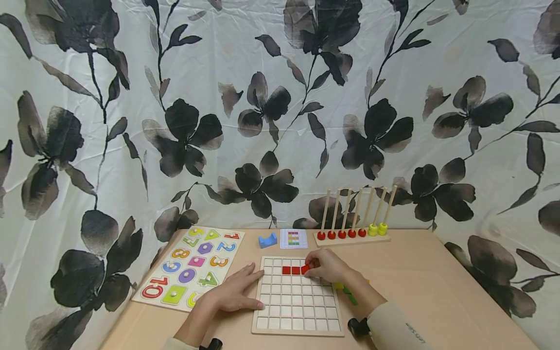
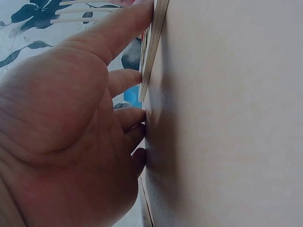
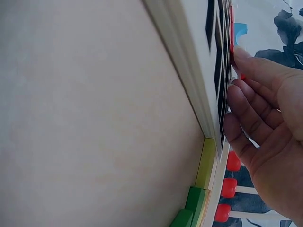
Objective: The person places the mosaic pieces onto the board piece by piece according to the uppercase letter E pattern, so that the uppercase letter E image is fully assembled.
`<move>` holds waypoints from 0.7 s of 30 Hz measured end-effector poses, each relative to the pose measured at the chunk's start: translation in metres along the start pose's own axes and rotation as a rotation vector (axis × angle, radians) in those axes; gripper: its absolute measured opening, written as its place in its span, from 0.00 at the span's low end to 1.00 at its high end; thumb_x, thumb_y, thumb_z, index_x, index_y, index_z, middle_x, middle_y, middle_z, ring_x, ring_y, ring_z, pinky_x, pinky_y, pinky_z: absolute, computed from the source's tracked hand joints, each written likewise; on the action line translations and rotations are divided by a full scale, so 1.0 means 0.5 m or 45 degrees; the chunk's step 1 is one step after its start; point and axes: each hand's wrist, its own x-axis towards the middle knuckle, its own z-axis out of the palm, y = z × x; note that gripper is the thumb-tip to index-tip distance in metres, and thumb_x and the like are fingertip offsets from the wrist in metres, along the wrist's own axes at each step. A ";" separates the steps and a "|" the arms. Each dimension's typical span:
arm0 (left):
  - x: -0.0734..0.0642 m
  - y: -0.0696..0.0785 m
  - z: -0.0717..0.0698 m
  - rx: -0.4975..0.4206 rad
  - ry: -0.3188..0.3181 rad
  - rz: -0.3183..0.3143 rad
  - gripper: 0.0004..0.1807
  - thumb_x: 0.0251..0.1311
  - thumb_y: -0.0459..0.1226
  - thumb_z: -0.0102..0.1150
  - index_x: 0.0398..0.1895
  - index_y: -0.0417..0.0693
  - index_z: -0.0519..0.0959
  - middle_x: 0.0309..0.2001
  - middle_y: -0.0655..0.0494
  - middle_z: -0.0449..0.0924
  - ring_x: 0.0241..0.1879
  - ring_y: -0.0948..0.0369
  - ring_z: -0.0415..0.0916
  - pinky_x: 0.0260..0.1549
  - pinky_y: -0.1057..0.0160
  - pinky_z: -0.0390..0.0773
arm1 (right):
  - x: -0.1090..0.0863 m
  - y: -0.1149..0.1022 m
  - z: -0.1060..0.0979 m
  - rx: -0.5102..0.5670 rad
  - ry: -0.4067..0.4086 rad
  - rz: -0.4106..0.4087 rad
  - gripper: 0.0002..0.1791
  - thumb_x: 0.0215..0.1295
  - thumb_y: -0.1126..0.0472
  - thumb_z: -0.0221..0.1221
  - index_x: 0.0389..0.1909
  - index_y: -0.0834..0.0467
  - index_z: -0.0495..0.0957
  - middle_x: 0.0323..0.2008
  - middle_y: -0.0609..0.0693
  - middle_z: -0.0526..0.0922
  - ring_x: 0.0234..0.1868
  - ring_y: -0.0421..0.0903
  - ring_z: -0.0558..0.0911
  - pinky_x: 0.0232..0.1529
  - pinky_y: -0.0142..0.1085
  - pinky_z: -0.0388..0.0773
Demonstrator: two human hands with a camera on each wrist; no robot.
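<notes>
A wooden grid board with white square cells lies on the table. Red square tiles sit side by side in its second row from the back. My right hand pinches another red tile between thumb and fingertips, at the right end of that red row. In the right wrist view, the thumb and index finger meet at the tile, while the other fingers bend loosely over the grid. My left hand rests along the board's left edge with fingers extended; its thumb and index finger touch the frame.
Yellow and green blocks lie beside the board's right edge, partly behind my right forearm. A number puzzle board stands to the left. Behind are a blue holder, a coloured pattern card and a peg rack with beads.
</notes>
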 end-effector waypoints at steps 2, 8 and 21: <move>0.000 0.000 0.000 0.000 0.002 0.000 0.52 0.56 0.60 0.73 0.80 0.50 0.64 0.83 0.37 0.48 0.83 0.39 0.44 0.77 0.31 0.49 | 0.000 0.000 0.000 0.007 -0.002 -0.002 0.10 0.60 0.60 0.75 0.39 0.57 0.85 0.29 0.42 0.80 0.32 0.40 0.76 0.32 0.29 0.75; -0.003 0.005 -0.002 0.002 0.002 -0.005 0.52 0.56 0.60 0.73 0.80 0.50 0.64 0.83 0.36 0.49 0.83 0.38 0.45 0.77 0.30 0.49 | 0.001 0.000 0.000 0.005 -0.018 0.010 0.10 0.60 0.61 0.75 0.38 0.58 0.85 0.27 0.43 0.79 0.30 0.40 0.76 0.30 0.29 0.74; -0.003 0.005 -0.004 -0.001 -0.001 -0.004 0.51 0.56 0.60 0.73 0.80 0.50 0.64 0.83 0.37 0.48 0.83 0.38 0.44 0.77 0.30 0.50 | -0.007 0.001 -0.005 0.047 -0.012 0.054 0.13 0.61 0.60 0.75 0.43 0.60 0.85 0.31 0.43 0.80 0.33 0.40 0.77 0.35 0.29 0.77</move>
